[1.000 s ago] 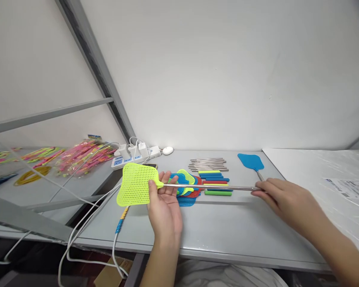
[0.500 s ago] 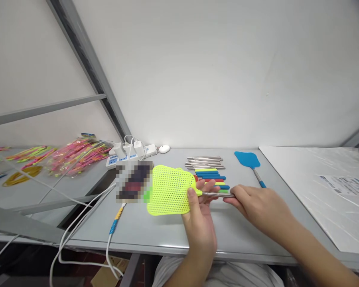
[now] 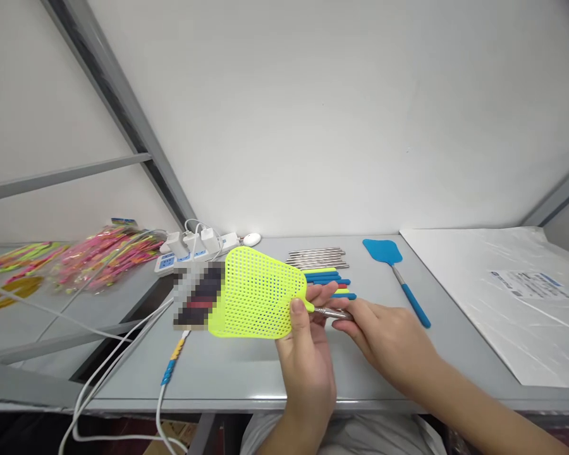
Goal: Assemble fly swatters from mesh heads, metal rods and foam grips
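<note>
So the yellow-green swatter (image 3: 260,297) is up in the air over the front half of the grey table (image 3: 227,382), its holey flat head pointing off to the left and tipped toward the camera. The left hand (image 3: 308,363) has it by the neck: thumb pressed on top, the other fingers underneath, tips poking out past the far side. The right hand (image 3: 393,335) is clamped on the swatter's metal rod (image 3: 327,312), thumb and fingers together around it, with just a short bit of steel showing between the two hands. Can't tell how much rod is tucked inside that grip.

Right behind the hands there's a row of coloured tubes (image 3: 326,279), mostly blue plus some yellow and red, partly covered by the fingers. Just past those lies a bunch of loose steel rods (image 3: 315,259). Over to the right, a blue swatter (image 3: 383,251) with a blue handle is lying flat, near a big white wrapped sheet (image 3: 474,303).

On the left it's a power strip (image 3: 165,263) loaded with white plugs (image 3: 209,239), and farther left a clear bag (image 3: 111,256) of pink and yellow stuff.
</note>
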Available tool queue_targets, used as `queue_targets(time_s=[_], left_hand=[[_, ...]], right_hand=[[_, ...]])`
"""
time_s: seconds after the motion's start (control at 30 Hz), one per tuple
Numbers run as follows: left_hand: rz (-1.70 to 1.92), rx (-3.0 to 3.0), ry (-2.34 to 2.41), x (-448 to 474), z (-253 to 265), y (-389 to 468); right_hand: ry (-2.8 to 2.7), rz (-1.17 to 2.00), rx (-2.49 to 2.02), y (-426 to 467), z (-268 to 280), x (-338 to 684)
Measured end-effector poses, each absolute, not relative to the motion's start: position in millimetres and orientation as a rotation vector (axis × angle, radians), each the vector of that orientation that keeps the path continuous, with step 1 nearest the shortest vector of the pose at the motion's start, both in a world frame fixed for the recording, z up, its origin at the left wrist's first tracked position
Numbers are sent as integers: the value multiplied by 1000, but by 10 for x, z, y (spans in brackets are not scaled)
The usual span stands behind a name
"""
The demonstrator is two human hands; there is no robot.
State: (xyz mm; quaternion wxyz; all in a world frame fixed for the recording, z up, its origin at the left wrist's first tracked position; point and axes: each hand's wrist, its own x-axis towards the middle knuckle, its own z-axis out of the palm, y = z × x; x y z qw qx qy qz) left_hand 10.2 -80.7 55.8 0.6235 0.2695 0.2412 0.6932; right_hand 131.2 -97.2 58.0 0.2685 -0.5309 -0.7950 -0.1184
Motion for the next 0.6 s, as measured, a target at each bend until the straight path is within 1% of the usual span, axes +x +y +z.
queue_targets(time_s=[0.1, 0.2, 0.33, 0.47, 0.53, 0.6], left_hand=[[1527, 591, 635, 21, 563, -659], [1385, 554, 667, 11, 528, -533], [1084, 649, 615, 134, 411, -537], [853, 1008, 680, 208, 324, -626], [814, 1250, 744, 193, 322, -634], [824, 1439, 798, 166, 328, -621]], right_hand=[[-2172, -142, -1469, -1008, 581, 1382], [-2137, -117, -1567, -1068, 537, 1435], [-1994, -82, -1785, -1050, 480, 1537], [-1724, -133, -2225, -882, 448, 1832], [-1648, -161, -2427, -783, 407, 2000], [-1637, -157, -2518, -697, 347, 2119]])
